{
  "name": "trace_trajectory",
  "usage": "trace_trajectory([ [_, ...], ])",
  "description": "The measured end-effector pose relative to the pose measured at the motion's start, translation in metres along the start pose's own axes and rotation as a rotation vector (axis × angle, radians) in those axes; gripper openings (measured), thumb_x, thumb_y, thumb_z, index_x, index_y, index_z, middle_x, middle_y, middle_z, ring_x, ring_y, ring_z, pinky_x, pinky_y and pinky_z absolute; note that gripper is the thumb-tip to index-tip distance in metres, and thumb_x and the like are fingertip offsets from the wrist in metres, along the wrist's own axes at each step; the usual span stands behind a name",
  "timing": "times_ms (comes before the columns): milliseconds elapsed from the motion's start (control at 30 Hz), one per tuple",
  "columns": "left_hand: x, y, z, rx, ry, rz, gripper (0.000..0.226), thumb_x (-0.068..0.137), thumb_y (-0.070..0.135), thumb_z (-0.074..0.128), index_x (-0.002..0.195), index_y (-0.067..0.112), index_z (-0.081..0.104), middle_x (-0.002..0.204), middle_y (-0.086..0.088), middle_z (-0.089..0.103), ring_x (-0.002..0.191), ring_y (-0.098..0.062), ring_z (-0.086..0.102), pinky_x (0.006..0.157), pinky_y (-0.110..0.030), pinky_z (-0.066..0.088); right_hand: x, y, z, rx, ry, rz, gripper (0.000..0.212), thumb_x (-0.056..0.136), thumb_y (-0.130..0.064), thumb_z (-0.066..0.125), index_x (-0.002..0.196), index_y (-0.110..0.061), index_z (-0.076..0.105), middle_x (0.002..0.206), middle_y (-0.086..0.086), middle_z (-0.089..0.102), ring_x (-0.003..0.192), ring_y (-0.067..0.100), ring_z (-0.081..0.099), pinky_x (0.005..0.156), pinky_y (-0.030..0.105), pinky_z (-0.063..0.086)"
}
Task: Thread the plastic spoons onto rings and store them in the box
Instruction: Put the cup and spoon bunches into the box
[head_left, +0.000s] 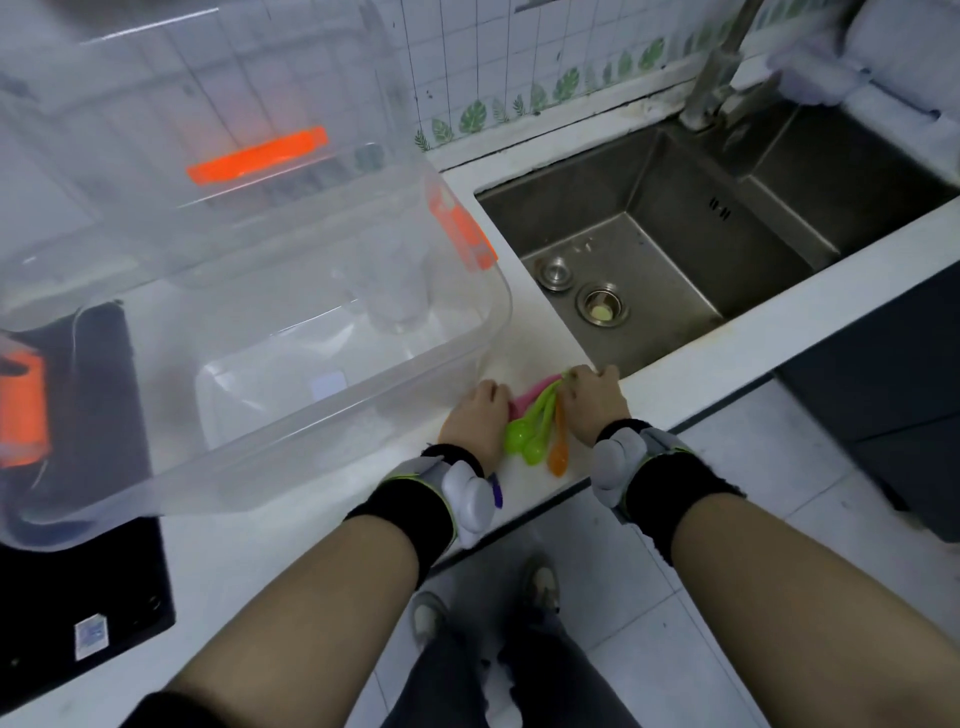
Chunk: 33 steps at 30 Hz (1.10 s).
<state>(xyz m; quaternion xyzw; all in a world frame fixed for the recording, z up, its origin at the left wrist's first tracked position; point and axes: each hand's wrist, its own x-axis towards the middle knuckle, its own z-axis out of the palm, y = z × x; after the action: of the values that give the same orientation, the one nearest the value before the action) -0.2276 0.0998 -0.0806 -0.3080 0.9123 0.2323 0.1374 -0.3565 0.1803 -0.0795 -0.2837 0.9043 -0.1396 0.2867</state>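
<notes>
A bunch of plastic spoons lies on the white counter near its front edge: two green spoons (527, 434), an orange spoon (559, 441) and a pink spoon (535, 391). My right hand (592, 402) grips the handle ends of the bunch, where any ring is hidden by the fingers. My left hand (478, 418) rests knuckles-up beside the pink spoon, fingers curled under; what it holds is hidden. A purple piece (497, 491) peeks out beside my left wrist. The clear plastic box (363, 395) with orange latches stands open just left of my hands.
A steel sink (675, 260) with a drain and a tap lies directly behind and right of the spoons. A black cooktop (78, 587) sits at the left under the box's corner. The counter edge (561, 493) runs just under my wrists; tiled floor lies below.
</notes>
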Motion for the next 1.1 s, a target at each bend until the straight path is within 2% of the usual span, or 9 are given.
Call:
trace_trajectory([
  [133,0.0,0.002,-0.001,0.047,-0.008,-0.025,0.036,0.095,0.009,0.038,0.131,0.007,0.042,0.138,-0.014,0.032,0.125,-0.032,0.041,0.092,-0.044,0.045,0.002,-0.002,0.001,0.016,0.024,0.034,0.037,0.095,-0.023,0.05,0.124,0.0,0.044,0.134,0.021,0.03,0.106,0.043,0.053,0.095,0.045,0.044],
  [267,0.002,0.004,-0.001,0.083,-0.001,-0.018,0.031,0.094,0.005,0.037,0.124,0.007,0.046,0.133,-0.014,0.036,0.123,-0.031,0.04,0.086,-0.043,0.044,0.005,-0.003,0.002,0.043,0.075,0.106,0.035,0.094,-0.027,0.052,0.115,0.001,0.052,0.132,0.02,0.033,0.104,0.043,0.056,0.095,0.045,0.044],
  [467,0.001,0.0,0.002,0.063,0.002,0.021,0.028,0.094,0.006,0.036,0.12,0.005,0.046,0.127,-0.016,0.04,0.12,-0.032,0.04,0.087,-0.044,0.044,0.007,0.002,0.004,0.071,0.121,0.152,0.038,0.096,-0.028,0.049,0.113,0.003,0.06,0.129,0.022,0.043,0.11,0.036,0.053,0.093,0.039,0.042],
  [633,-0.001,0.001,0.005,-0.022,0.015,0.043,0.032,0.092,0.008,0.04,0.123,0.005,0.048,0.127,-0.016,0.04,0.119,-0.033,0.042,0.094,-0.041,0.043,0.007,0.008,-0.002,0.141,0.19,0.184,0.026,0.091,-0.017,0.051,0.104,0.003,0.063,0.125,0.023,0.051,0.112,0.037,0.052,0.089,0.039,0.043],
  [800,-0.004,0.005,0.008,-0.05,0.046,0.054,0.03,0.096,0.012,0.037,0.122,0.006,0.05,0.129,-0.015,0.042,0.121,-0.03,0.041,0.097,-0.039,0.04,0.006,0.018,-0.009,0.217,0.262,0.166,0.021,0.088,-0.01,0.051,0.108,-0.005,0.051,0.108,0.021,0.062,0.102,0.038,0.056,0.075,0.036,0.039],
  [900,-0.005,0.004,0.006,0.009,0.041,0.061,0.026,0.096,0.012,0.037,0.116,0.005,0.052,0.125,-0.014,0.045,0.118,-0.031,0.045,0.092,-0.041,0.043,0.004,0.021,-0.012,0.173,0.268,0.149,0.028,0.087,-0.009,0.051,0.115,-0.006,0.051,0.113,0.021,0.061,0.106,0.039,0.056,0.08,0.039,0.043],
  [1000,-0.005,0.004,0.005,0.131,0.032,0.037,0.025,0.095,0.008,0.037,0.117,0.006,0.05,0.13,-0.012,0.041,0.123,-0.03,0.04,0.085,-0.041,0.045,0.005,0.022,-0.01,0.109,0.25,0.134,0.024,0.091,-0.014,0.051,0.11,-0.005,0.064,0.119,0.022,0.058,0.107,0.039,0.055,0.084,0.039,0.045],
  [1100,-0.003,0.004,0.004,0.219,0.029,0.008,0.03,0.095,0.004,0.035,0.124,0.006,0.045,0.132,-0.014,0.038,0.123,-0.03,0.04,0.078,-0.04,0.045,0.005,0.021,-0.008,0.115,0.24,0.122,0.027,0.094,-0.02,0.051,0.108,-0.001,0.064,0.121,0.023,0.053,0.107,0.041,0.054,0.086,0.041,0.044],
])
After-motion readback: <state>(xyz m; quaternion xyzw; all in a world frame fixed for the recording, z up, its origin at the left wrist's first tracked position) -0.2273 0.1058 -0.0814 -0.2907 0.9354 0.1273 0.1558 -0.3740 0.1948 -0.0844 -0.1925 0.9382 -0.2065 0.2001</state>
